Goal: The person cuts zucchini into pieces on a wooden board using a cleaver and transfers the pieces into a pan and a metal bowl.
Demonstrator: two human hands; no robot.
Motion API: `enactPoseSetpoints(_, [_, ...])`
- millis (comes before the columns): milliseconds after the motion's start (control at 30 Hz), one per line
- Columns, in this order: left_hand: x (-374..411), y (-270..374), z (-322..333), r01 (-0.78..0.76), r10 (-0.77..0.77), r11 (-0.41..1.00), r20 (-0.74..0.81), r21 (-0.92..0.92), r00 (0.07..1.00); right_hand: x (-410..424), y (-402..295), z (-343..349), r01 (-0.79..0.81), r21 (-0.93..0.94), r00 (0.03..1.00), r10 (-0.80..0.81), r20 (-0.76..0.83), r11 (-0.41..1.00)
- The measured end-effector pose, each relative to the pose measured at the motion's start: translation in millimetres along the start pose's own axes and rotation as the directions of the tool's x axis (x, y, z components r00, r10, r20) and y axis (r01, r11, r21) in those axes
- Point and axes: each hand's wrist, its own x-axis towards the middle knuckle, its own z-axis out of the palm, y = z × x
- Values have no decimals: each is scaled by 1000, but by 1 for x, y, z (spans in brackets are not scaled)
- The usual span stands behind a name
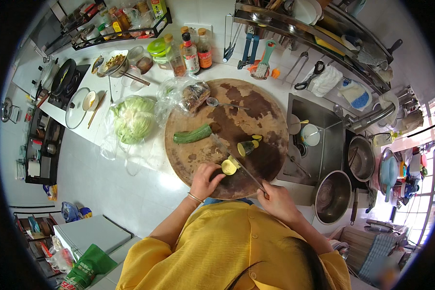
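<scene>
On a round wooden chopping board (pixel 199 159), my right hand (pixel 280 203) grips the handle of a kitchen knife (pixel 248 172). The blade runs up and left across the board, beside pale green squash slices (pixel 229 167). My left hand (pixel 206 180) is at the slices' left side, its fingertips at or near them; whether it grips them is unclear. A dark green squash piece (pixel 245 148) with a cut face lies right of the blade, with small offcuts near it. A longer green squash piece (pixel 192 134) rests at the upper left of the board.
A cabbage-like head of lettuce (pixel 133 119) in clear plastic lies left of the board. A plastic bag with dark contents (pixel 194 96) and a metal spoon (pixel 224 104) overlap its top edge. Sauce bottles (pixel 191 54) stand behind. A steel sink (pixel 330 141) and a metal basin (pixel 332 197) are to the right.
</scene>
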Motion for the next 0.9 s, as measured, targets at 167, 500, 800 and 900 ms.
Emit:
enactPoseSetpoints(167, [-5, 2, 20, -74, 69, 992, 49, 104, 996, 3, -6, 0, 40, -115, 996, -30, 87, 993])
enactPoseSetpoints(500, [7, 15, 14, -135, 133, 990, 38, 47, 990, 3, -11, 1, 117, -252, 979, -68, 193, 961])
enactPoseSetpoints(800, [1, 10, 19, -49, 42, 996, 91, 70, 995, 35, 34, 51, 77, -208, 984, -40, 173, 975])
enactPoseSetpoints(900, [-5, 13, 18, 42, -43, 999, 60, 10, 997, 40, 43, 54, 82, -150, 990, -63, 126, 985])
